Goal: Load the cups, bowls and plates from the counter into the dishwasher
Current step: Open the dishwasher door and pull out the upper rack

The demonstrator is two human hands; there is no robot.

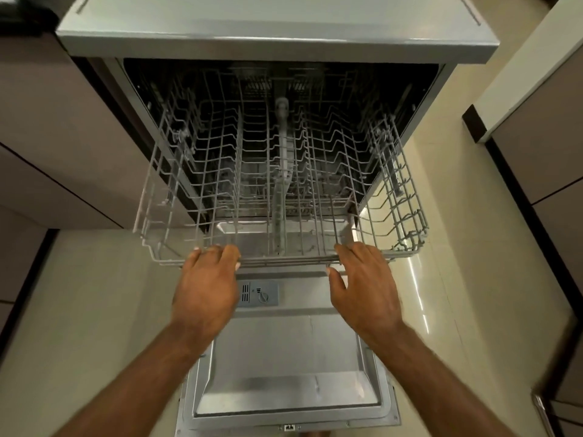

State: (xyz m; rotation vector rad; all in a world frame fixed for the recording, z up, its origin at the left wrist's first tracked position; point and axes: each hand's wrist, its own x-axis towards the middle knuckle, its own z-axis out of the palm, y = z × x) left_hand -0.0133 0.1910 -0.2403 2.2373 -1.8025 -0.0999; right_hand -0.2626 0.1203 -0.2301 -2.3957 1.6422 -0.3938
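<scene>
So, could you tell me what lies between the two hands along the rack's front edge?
Just the rack's bare front rail, from left hand to right hand, in the head view.

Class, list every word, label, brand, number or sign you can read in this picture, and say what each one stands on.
No word, brand or number here can be read.
Dispenser on the door: small marks beside its dial, too small to read.
Door's near edge: a small tag, too blurred to read.
</scene>
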